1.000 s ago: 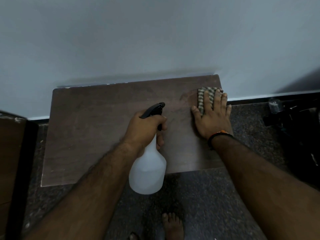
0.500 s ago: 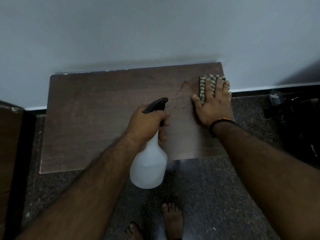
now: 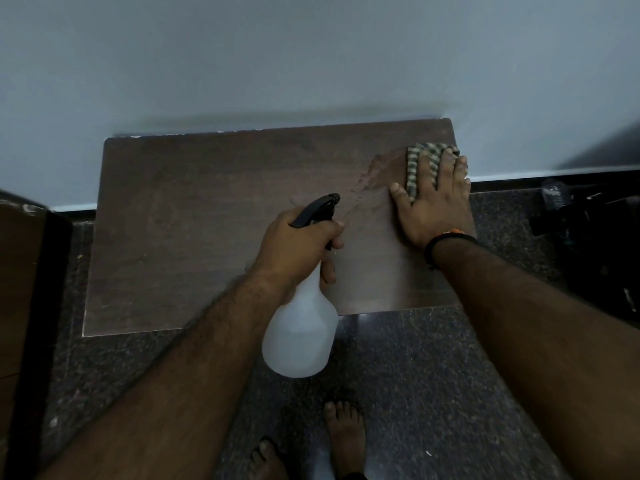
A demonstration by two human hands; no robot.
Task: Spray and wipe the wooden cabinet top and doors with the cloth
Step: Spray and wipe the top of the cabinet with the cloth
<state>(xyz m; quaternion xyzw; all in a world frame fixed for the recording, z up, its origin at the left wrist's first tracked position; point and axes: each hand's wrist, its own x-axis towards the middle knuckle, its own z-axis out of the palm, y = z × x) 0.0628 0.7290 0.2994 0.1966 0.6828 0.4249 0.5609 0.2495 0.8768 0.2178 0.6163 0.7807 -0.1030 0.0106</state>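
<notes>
Grey wall (image 3: 311,64) behind cabinet top (image 3: 207,220); left hand (image 3: 294,244) fingers clamped on spray bottle (image 3: 301,334), right hand (image 3: 433,202) fingers apart, flat on cloth (image 3: 424,157).

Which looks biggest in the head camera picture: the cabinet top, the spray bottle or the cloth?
1. cabinet top, by far.
2. spray bottle, though it is held nearer the camera, so it looks bigger.
3. cloth, mostly hidden under the right hand.

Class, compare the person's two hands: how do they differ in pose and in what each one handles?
The left hand is curled around the spray bottle, above the cabinet top; the right hand lies flat, fingers spread, pressing the striped cloth onto it. Both are bare.
</notes>
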